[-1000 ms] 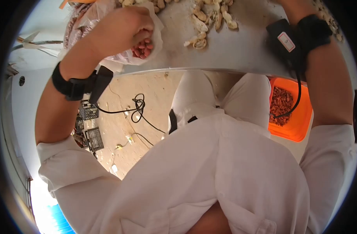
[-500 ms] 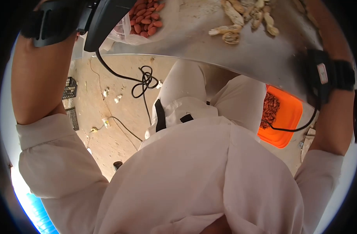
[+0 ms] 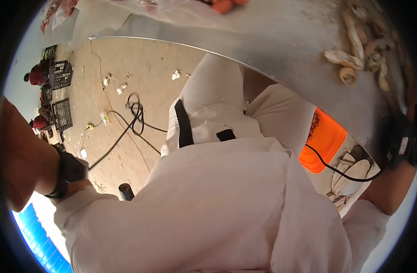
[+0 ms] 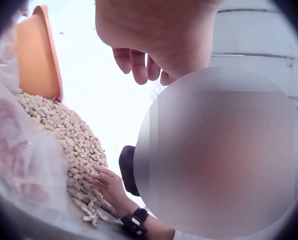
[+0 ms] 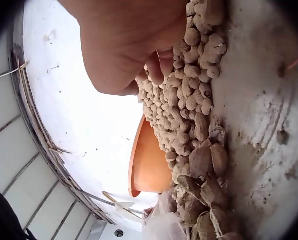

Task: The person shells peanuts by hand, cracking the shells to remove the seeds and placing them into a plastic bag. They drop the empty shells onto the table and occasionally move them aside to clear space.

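Observation:
My left hand point(image 4: 156, 35) is raised off the table, beside a blurred round patch in the left wrist view. Its fingers hang loosely curled, with nothing seen in them. The right hand point(image 4: 110, 186) rests its fingers on the heap of unshelled peanuts point(image 4: 71, 132). In the right wrist view its fingertips dip behind the peanuts. Larger, shrivelled pods point(image 5: 209, 195) lie along the heap's near edge. A clear plastic bag point(image 4: 26, 160) stands beside the heap. Some reddish kernels point(image 3: 223, 6) show at the top of the head view.
An orange basin point(image 5: 154, 162) lies on its side behind the peanuts on the metal table point(image 3: 272, 50). Below stands an orange tub point(image 3: 326, 141). A black cable point(image 3: 135, 113) hangs over the floor; dark crates point(image 3: 62, 75) stand farther left.
My left hand has left the bag of reddish kernels and come up toward my head. The head view has shifted, so the table now sits higher. The right arm stays over the table's right side.

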Motion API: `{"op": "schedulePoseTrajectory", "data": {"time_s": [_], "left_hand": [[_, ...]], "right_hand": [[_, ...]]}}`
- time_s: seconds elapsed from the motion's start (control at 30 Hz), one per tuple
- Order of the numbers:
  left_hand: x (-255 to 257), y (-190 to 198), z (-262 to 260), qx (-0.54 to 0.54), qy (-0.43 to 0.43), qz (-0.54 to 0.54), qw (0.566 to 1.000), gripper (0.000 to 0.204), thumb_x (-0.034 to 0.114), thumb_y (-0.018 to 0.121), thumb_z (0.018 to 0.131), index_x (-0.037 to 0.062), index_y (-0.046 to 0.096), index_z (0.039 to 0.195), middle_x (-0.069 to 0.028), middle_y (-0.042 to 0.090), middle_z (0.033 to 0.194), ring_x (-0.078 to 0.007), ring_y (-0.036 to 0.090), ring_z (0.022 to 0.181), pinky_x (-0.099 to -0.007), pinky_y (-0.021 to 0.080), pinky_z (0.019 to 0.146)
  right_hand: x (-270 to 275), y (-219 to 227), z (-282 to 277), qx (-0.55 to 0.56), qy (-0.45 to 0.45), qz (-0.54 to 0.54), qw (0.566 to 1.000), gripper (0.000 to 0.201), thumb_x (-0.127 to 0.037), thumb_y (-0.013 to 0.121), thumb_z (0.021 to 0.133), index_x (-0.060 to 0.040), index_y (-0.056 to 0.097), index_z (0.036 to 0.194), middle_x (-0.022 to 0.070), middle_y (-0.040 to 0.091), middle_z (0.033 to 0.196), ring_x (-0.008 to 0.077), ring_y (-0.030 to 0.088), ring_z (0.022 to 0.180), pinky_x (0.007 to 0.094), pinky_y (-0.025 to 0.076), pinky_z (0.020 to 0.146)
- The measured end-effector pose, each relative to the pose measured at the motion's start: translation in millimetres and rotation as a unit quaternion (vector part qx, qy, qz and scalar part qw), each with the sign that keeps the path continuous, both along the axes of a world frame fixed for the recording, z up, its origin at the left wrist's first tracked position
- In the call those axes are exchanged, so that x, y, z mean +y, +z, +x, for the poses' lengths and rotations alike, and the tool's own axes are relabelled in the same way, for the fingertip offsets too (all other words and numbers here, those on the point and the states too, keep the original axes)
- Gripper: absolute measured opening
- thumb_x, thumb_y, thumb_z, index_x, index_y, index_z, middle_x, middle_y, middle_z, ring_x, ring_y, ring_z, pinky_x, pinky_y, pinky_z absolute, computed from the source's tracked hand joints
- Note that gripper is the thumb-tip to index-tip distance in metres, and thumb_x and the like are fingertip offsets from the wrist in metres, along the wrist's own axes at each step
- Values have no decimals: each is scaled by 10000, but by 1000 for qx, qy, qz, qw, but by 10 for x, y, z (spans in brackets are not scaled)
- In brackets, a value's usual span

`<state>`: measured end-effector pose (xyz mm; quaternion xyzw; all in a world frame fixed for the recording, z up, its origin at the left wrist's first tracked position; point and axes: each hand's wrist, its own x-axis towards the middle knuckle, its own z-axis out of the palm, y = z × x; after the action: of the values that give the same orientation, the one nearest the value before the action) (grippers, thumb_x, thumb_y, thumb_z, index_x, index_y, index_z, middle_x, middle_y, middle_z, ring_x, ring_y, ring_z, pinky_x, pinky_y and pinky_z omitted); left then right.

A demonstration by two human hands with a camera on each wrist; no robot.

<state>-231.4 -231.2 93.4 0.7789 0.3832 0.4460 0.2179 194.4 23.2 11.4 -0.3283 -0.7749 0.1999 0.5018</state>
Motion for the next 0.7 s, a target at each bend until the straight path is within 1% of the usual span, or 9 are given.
{"op": "schedulePoseTrajectory", "data": {"time_s": [0.17,0.27,0.33,0.4,0.43,0.47,0.57,0.67,0.7], "left_hand": [[-222,-314,114,-182,327,167,912,267,293,367,961,227,460,1202,90,469,985,-81,418,788,-237,389,795],[-155,-391,147,-231,371,228,870,278,281,364,955,232,463,1209,77,486,1023,-87,417,819,-251,383,810],[-246,-426,8,-233,384,237,861,251,285,390,934,208,480,1155,55,487,990,-105,417,809,-266,378,781],[-358,-459,-183,-231,397,238,856,230,289,417,912,184,496,1101,32,488,957,-122,416,798,-280,373,752],[-416,-487,-261,-228,402,239,854,222,291,430,902,172,504,1074,21,489,941,-131,416,792,-288,371,737],[-471,-521,-321,-226,408,236,853,216,293,443,891,161,512,1047,9,489,924,-140,416,787,-295,368,723],[-655,-648,-451,-207,419,212,858,211,300,483,859,125,536,965,-24,490,875,-167,415,771,-317,361,679],[-801,-868,-477,-171,387,127,897,227,306,522,827,89,560,884,-58,492,826,-193,415,755,-339,353,636],[-822,-969,-450,-156,337,60,927,236,308,535,817,77,568,857,-70,492,809,-202,415,749,-346,350,621]], "right_hand": [[-5,46,-6,73,-16,-52,996,351,-77,491,883,52,476,1209,199,541,1043,331,567,990,368,507,842],[84,53,88,70,-33,-34,996,334,-62,474,884,68,488,1191,218,542,1073,340,557,1008,372,485,869],[73,85,163,-277,-181,153,931,328,-56,474,881,73,499,1181,224,545,1095,345,552,1019,381,481,866],[46,63,88,-252,-196,151,936,327,-45,489,868,76,511,1171,228,552,1104,347,558,1011,386,483,854],[18,34,-47,-55,-139,56,987,329,-36,504,857,76,517,1166,229,557,1103,348,566,996,386,488,842],[0,12,-128,146,-74,-41,986,332,-28,519,845,76,523,1161,230,563,1101,348,575,981,386,493,831],[32,21,12,-261,-231,164,923,357,-3,557,797,74,538,1145,229,588,1040,356,601,901,389,509,795],[220,20,103,136,-74,-18,988,391,13,582,750,68,545,1135,242,598,985,356,611,832,390,516,764],[226,20,109,131,-71,-9,989,387,15,581,744,66,550,1127,243,600,969,354,610,824,391,517,756]]}}
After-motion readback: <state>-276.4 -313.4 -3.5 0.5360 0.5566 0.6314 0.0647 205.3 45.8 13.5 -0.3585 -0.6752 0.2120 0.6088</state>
